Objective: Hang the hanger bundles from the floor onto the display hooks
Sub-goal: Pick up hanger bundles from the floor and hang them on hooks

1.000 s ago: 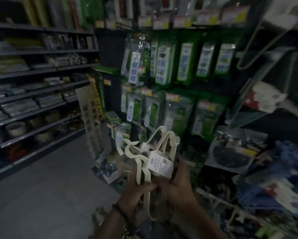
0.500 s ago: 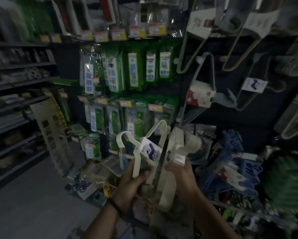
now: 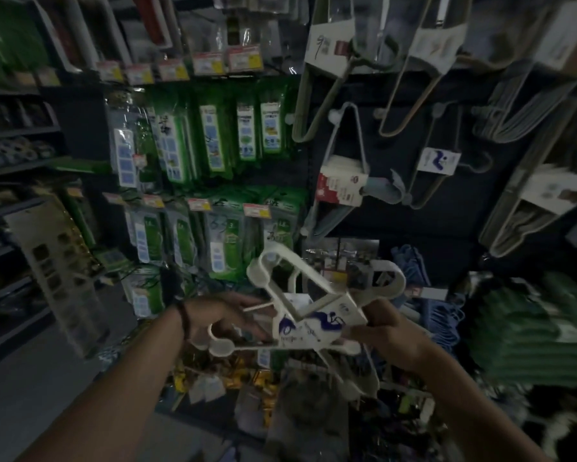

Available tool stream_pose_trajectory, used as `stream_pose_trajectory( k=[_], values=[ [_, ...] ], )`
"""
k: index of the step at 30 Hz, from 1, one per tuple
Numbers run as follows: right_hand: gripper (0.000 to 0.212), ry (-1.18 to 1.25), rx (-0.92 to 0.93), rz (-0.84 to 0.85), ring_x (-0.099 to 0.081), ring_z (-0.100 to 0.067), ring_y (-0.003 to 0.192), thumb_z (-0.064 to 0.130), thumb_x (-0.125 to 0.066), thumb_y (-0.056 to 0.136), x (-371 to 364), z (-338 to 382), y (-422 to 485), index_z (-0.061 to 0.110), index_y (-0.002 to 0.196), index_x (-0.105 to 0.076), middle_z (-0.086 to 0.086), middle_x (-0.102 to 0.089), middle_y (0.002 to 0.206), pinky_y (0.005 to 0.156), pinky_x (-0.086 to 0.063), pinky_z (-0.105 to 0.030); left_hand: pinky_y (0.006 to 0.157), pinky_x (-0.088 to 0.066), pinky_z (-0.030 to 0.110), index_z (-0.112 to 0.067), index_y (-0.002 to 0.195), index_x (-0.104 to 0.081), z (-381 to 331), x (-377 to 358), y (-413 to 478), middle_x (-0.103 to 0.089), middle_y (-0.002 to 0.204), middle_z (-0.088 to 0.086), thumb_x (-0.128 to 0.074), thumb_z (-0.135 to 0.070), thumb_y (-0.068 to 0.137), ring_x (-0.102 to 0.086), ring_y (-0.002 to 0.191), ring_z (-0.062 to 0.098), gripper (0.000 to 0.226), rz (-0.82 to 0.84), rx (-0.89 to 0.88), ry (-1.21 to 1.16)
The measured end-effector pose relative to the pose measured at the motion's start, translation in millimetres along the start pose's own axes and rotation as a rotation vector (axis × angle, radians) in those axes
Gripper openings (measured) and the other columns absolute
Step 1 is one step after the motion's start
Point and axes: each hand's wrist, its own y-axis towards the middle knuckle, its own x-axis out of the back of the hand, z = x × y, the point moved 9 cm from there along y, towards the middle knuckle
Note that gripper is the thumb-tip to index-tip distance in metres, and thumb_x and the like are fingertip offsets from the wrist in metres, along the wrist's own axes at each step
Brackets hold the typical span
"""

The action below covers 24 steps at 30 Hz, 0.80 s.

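A bundle of cream plastic hangers (image 3: pixel 317 305) with a white card label printed in blue is held up at chest height in front of the display wall. My left hand (image 3: pixel 227 316) grips its left side near the curved hooks. My right hand (image 3: pixel 387 331) grips the right side beside the label. Above and to the right, other hanger bundles (image 3: pixel 344 168) hang from display hooks (image 3: pixel 334 117) on the dark back panel. Blue hangers (image 3: pixel 414 268) hang just behind the held bundle.
Green packaged goods (image 3: pixel 213 141) with price tags fill the pegs to the left. Shelving (image 3: pixel 10 161) lines the far left aisle. Stacked green items (image 3: pixel 530 331) sit at the right. Mixed goods (image 3: pixel 247 378) crowd the low shelf beneath my hands, beside the grey floor (image 3: pixel 30 378).
The view has swung right and up towards the hanging hanger bundles. The cream bundle has turned in my hands, with the label now facing me and my hands further apart.
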Motion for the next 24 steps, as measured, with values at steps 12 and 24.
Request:
stream_pose_trajectory(
  k=[12, 24],
  values=[
    [0.028, 0.011, -0.131, -0.012, -0.073, 0.000, 0.095, 0.028, -0.060, 0.107, -7.7, -17.4, 2.7, 0.037, 0.095, -0.084, 0.016, -0.079, 0.099, 0.078, -0.052, -0.013, 0.104, -0.054, 0.057, -0.004, 0.133, -0.072, -35.3, 17.1, 40.3, -0.069, 0.135, 0.024, -0.072, -0.077, 0.082, -0.070, 0.118, 0.045, 0.089, 0.092, -0.032, -0.304],
    [0.057, -0.125, -0.104, -0.456, -0.077, -0.010, 0.088, 0.076, -0.050, 0.096, 44.5, -25.3, 2.0, 0.027, 0.102, -0.078, 0.000, -0.080, 0.097, 0.080, -0.060, -0.033, 0.096, -0.061, 0.053, -0.007, 0.138, -0.068, -21.7, -121.7, 101.6, -0.073, 0.130, 0.021, -0.070, -0.048, 0.094, -0.072, 0.119, 0.039, 0.060, -0.290, -0.441, -0.694]
  ],
)
